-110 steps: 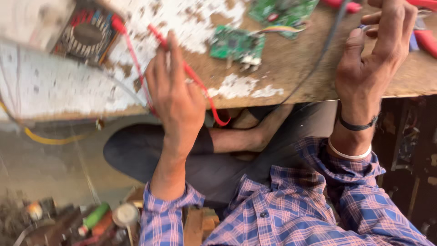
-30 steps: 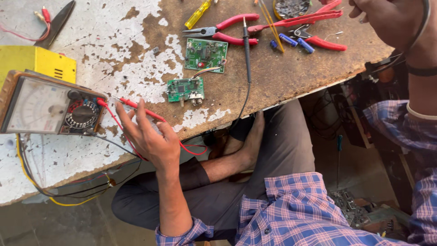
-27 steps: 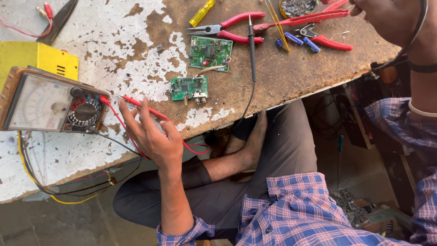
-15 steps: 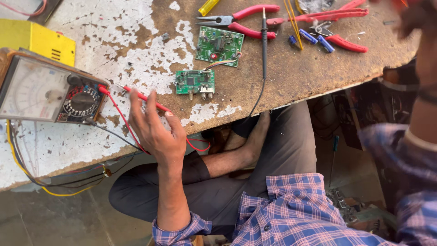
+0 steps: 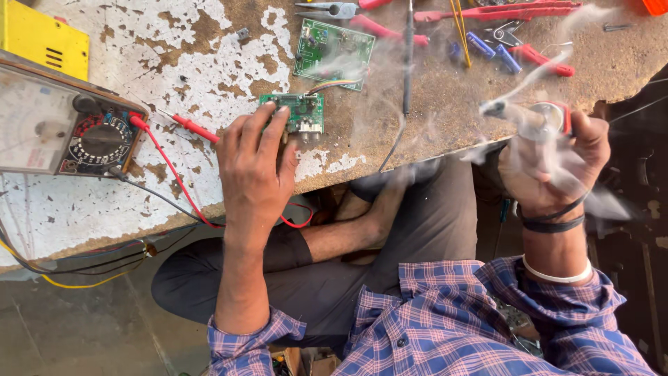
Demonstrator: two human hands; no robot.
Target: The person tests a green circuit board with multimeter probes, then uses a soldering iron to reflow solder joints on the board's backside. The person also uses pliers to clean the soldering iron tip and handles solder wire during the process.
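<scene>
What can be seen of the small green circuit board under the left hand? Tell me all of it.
The small green circuit board lies flat on the worn wooden bench, near its front edge. It is rectangular, with dark components on top and pale connectors along its near edge. Thin coloured wires run from its upper right toward the larger green board behind it. The left hand rests over its left side, fingertips on the board. A red probe lies just to its left.

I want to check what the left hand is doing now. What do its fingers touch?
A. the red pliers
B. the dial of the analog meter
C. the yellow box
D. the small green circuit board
D: the left hand lies on the bench with its fingertips on the small green circuit board; the meter, pliers and box lie apart from it.
</scene>
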